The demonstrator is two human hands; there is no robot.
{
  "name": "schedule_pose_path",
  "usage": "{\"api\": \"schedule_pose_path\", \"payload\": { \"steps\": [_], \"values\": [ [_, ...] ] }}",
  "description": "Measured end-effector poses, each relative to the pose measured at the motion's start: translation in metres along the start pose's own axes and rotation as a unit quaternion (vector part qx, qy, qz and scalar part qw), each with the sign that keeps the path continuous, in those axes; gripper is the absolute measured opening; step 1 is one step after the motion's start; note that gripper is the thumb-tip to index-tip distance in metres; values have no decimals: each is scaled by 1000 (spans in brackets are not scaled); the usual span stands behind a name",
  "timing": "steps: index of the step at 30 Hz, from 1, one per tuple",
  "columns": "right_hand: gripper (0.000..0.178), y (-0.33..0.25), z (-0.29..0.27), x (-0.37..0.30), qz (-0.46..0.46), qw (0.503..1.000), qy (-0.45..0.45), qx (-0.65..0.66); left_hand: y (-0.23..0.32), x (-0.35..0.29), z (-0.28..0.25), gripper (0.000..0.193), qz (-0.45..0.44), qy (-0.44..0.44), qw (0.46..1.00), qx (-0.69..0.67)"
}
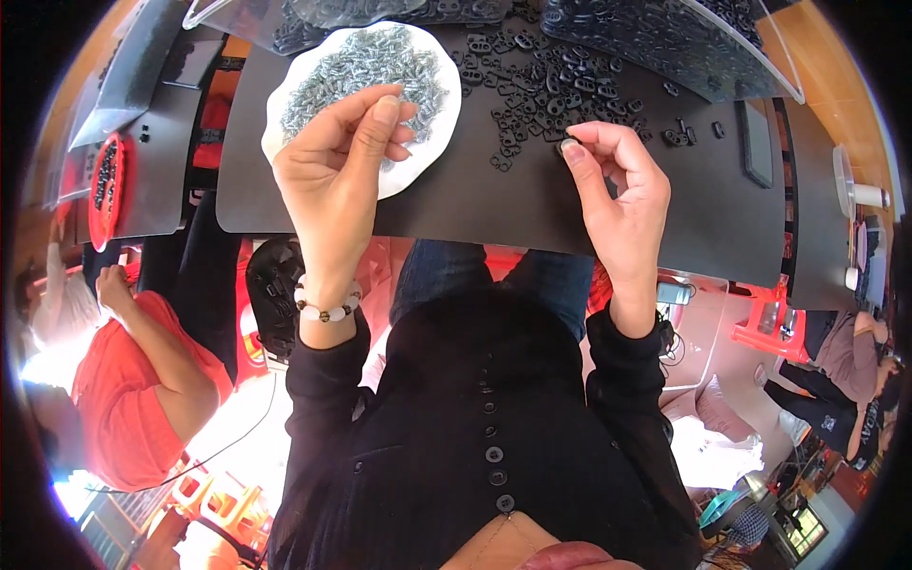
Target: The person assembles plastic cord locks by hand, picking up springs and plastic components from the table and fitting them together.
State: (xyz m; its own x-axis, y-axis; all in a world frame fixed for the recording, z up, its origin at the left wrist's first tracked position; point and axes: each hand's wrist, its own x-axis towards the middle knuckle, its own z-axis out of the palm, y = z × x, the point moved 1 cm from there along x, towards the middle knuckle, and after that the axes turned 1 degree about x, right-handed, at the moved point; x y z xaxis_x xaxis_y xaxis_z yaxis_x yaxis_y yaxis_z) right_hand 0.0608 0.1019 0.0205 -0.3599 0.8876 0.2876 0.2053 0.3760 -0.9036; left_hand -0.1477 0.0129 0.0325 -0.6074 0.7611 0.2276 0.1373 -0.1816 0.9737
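Above a white scalloped plate heaped with small silvery springs is my left hand, its thumb pressed against the index finger. Whatever sits in that pinch, if anything, is too small to make out. To the right, my right hand pinches a small dark piece between thumb and fingertip, mostly hidden by the fingers. Just beyond it, small black plastic parts with round holes lie loosely scattered on the dark tabletop.
Clear bins holding more black parts stand at the back. A dark phone-like slab lies at the table's right end. On the left, a red plate of dark bits rests on another table, beside a person in a red shirt. Other people sit at right.
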Motion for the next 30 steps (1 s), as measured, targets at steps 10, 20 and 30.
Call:
{"api": "schedule_pose_path", "payload": {
  "steps": [10,20,30],
  "values": [
    [15,-22,35,2,38,976,-83,198,2,-9,-7,21,-48,-41,992,-111],
    [15,-44,70,11,82,938,-203,271,2,-22,-14,9,31,-12,999,-38],
    [15,-51,83,14,79,937,-230,252,-4,-22,-22,14,135,34,989,60]
  ]
}}
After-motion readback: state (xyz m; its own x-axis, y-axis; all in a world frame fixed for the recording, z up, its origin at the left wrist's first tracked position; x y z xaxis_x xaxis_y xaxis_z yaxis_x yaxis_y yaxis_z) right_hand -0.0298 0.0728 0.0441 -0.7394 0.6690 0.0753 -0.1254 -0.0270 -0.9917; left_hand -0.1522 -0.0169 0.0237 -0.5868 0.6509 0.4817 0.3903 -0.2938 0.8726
